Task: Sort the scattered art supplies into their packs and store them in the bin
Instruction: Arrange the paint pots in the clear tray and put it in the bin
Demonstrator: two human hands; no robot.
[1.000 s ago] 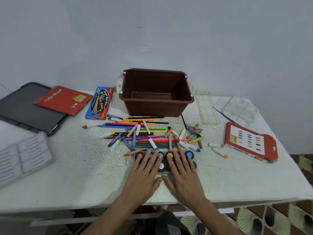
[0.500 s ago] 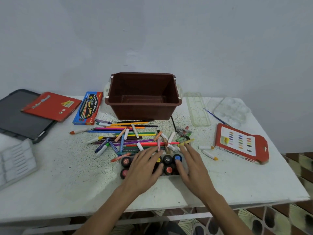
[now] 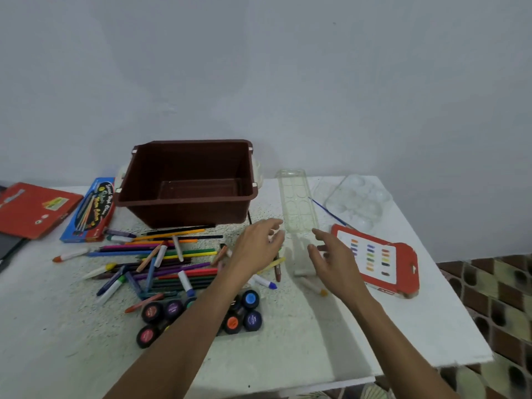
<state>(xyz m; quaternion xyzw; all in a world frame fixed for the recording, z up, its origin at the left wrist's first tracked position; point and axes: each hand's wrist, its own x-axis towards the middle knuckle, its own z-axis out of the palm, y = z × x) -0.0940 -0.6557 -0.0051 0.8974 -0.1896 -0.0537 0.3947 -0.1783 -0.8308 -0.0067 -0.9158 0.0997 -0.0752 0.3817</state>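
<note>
- Step in hand: start of sorting. Nothing is packed yet and the brown bin [image 3: 184, 213] at the back of the worktop [image 3: 288, 341] is empty.
- Left hand [image 3: 256, 249]: fingers spread and relaxed, holding nothing. It hovers above the right end of the pile, just short of the near end of the clear compartment tray [image 3: 296, 197].
- Right hand [image 3: 335, 263]: also wide and empty, on the other side of the tray's near end, beside the red swatch pack [image 3: 374, 257].
- The tray lies flat, right of the bin, between the two hands' fingertips. My read is a two-handed pickup of that tray.
- Loose supplies:
  - coloured pencils [image 3: 161, 253] and crayons [image 3: 184, 280], crossed in a heap in front of the bin
  - paint pots [image 3: 172, 308], clustered nearer the front edge and partly hidden under the left forearm
  - a paintbrush [image 3: 328, 211], lying between the tray and a domed clear blister [image 3: 359, 197]
- A blue watercolour box [image 3: 92, 210] sits left of the bin.
- Next move: close both hands on the tray's long edges and bring it near the loose items. The plastic is thin and will probably flex, so grip lightly.
- The tray is see-through and blurred, so I can't tell which supply its wells fit. Check before loading.
</note>
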